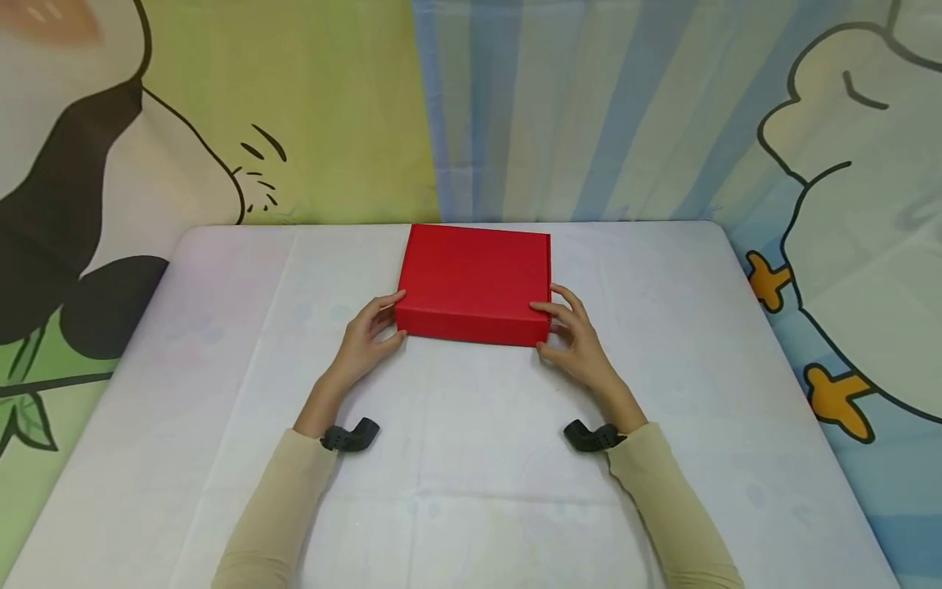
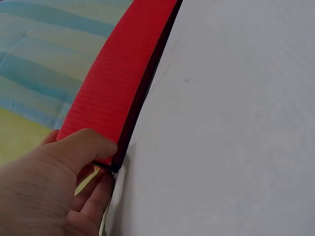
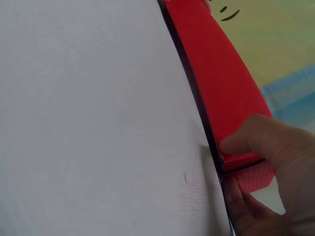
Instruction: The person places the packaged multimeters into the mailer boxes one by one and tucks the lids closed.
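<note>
- the red box (image 1: 474, 282) lies flat on the white table (image 1: 221, 343), a bit far of centre, close to the far edge and square to the person.
- left hand (image 1: 365, 337) holds the near-left corner: thumb over the top edge, fingers curled round the side (the left wrist view shows the thumb (image 2: 83, 147) pressed on the lid and fingers tucked below the corner).
- right hand (image 1: 576, 337) mirrors it at the near-right corner, w/ the thumb (image 3: 251, 137) on the front wall near the corner and the fingers round the right side.
- one hand per near corner looks like a way to keep the box steady and level, w/ the grip close in on cardboard, not wide.
- in the wrist views a dark line runs under the red edge; it could be shadow or a gap under the box, can't tell which, so whether the near edge is lifted off the table is unclear.
- box contents are hidden, lid is down; no opening seam is readable from above.
- far side of the box and its underside are out of sight.
- both wrists carry a small black camera mount (image 1: 352, 435), partly hidden by the beige sleeves (image 1: 280, 507).
- cartoon-print backdrop (image 1: 662, 106) is cut off at all edges (figures only partly seen), and the table's near corners run out of frame.
</note>
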`<state>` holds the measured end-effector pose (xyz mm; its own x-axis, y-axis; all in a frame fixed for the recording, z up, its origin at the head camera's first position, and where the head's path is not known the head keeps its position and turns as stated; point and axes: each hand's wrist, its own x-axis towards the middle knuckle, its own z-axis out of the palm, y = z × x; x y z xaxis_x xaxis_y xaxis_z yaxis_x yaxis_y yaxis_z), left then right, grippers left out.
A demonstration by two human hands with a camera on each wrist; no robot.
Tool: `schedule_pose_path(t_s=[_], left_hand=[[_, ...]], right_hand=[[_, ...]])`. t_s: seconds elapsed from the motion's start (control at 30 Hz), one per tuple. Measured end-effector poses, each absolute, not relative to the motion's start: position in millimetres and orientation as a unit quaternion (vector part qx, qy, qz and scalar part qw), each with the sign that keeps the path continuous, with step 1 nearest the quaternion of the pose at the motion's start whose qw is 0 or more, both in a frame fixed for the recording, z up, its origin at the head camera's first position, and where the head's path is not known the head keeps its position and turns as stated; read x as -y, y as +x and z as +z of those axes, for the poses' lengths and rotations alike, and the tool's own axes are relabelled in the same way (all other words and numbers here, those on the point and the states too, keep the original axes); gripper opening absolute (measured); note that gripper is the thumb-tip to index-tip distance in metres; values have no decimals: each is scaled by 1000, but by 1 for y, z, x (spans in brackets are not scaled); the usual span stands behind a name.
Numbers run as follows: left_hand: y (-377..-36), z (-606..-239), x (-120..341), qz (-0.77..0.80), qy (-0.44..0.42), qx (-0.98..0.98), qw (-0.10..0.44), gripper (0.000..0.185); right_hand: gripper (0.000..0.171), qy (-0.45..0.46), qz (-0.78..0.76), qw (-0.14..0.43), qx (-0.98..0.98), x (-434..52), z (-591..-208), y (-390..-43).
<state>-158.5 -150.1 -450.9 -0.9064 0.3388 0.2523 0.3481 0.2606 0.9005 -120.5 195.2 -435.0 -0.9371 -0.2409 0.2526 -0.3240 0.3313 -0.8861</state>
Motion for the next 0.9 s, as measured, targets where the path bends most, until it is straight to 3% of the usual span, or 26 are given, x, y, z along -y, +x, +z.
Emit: schedule_pose_path(t_s=[0.43, 0.9], left_hand=[[-173, -479, 144, -573, -150, 803, 65, 57], [-178, -468, 145, -578, -145, 801, 55, 52]], right_hand=[[44, 117, 555, 78, 820, -184, -427, -119], [44, 87, 534, 94, 836, -196, -458, -136]])
